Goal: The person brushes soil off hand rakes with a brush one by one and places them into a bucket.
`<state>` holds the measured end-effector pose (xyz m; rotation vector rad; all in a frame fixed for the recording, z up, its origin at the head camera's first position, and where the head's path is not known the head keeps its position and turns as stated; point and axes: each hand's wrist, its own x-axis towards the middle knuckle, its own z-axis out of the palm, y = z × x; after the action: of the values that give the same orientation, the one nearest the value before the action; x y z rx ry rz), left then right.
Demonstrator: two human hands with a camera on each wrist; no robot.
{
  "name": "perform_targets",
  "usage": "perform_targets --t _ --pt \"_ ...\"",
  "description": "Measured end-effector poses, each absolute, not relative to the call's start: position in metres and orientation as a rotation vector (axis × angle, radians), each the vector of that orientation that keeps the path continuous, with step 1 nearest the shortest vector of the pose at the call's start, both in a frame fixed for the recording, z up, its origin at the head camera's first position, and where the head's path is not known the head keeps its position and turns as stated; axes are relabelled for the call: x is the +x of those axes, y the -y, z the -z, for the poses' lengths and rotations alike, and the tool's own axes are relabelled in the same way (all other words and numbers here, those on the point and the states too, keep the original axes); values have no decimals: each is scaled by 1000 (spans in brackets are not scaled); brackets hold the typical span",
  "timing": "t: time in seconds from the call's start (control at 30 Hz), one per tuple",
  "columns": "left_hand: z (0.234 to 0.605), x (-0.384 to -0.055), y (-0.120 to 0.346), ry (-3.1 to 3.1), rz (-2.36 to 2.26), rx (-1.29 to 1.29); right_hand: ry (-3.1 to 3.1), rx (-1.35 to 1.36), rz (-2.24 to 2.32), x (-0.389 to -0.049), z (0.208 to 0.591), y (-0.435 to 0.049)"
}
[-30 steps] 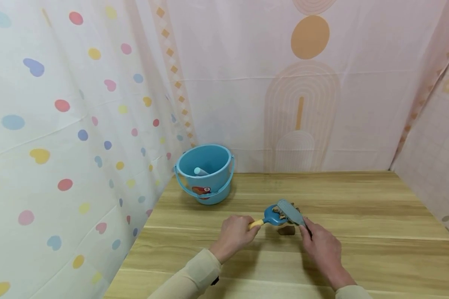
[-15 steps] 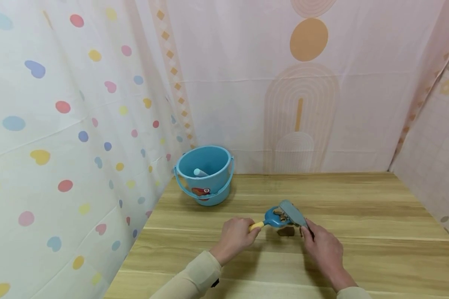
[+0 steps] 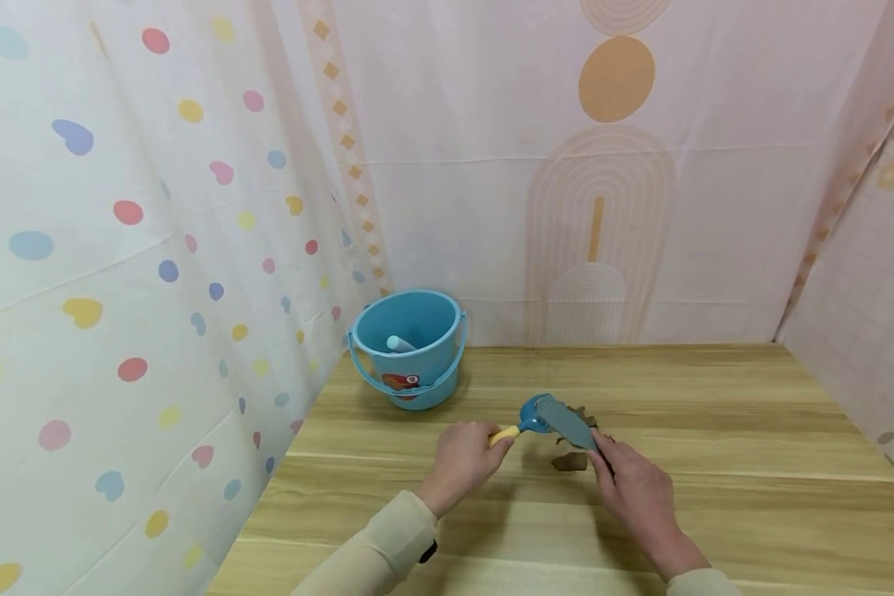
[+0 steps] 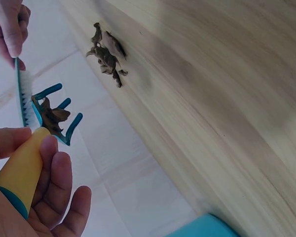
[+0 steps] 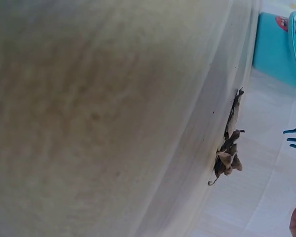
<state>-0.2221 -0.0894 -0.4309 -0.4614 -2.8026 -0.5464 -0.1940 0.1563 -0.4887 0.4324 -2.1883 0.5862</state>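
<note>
My left hand (image 3: 462, 463) grips the yellow handle (image 4: 22, 168) of a small toy rake with a blue head (image 3: 529, 415). Brown dried leaves (image 4: 54, 116) lie in its tines, raised above the table. In my right hand (image 3: 636, 497) is a grey-blue brush (image 3: 566, 422), held by its dark handle. Its head overlaps the rake in the head view; the left wrist view shows its pale bristles (image 4: 24, 91) beside the rake. More dried leaves (image 5: 228, 158) lie on the table below, and one broad brown piece (image 3: 569, 462) is nearest me.
A light blue bucket (image 3: 425, 377) with a hanging handle stands at the back left of the wooden table (image 3: 715, 430). A pale blue rod-like end (image 3: 399, 343) shows inside it. Patterned curtains (image 3: 462, 207) enclose the table's back and sides.
The rake and left hand have moved slightly left and away from me. The brush has shifted left over the rake's head, and leaves on the table show to its right.
</note>
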Motion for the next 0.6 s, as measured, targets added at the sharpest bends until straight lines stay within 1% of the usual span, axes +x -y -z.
perform_targets --t 0.33,0.43,0.6 --pt "434 -222 90 2763 573 -461 2267 295 -603 -195 487 -160" --pt "435 -223 91 2760 587 -453 2235 334 -615 -196 488 -160" --pt "436 -224 91 2769 592 -430 2115 505 -579 -198 491 -157"
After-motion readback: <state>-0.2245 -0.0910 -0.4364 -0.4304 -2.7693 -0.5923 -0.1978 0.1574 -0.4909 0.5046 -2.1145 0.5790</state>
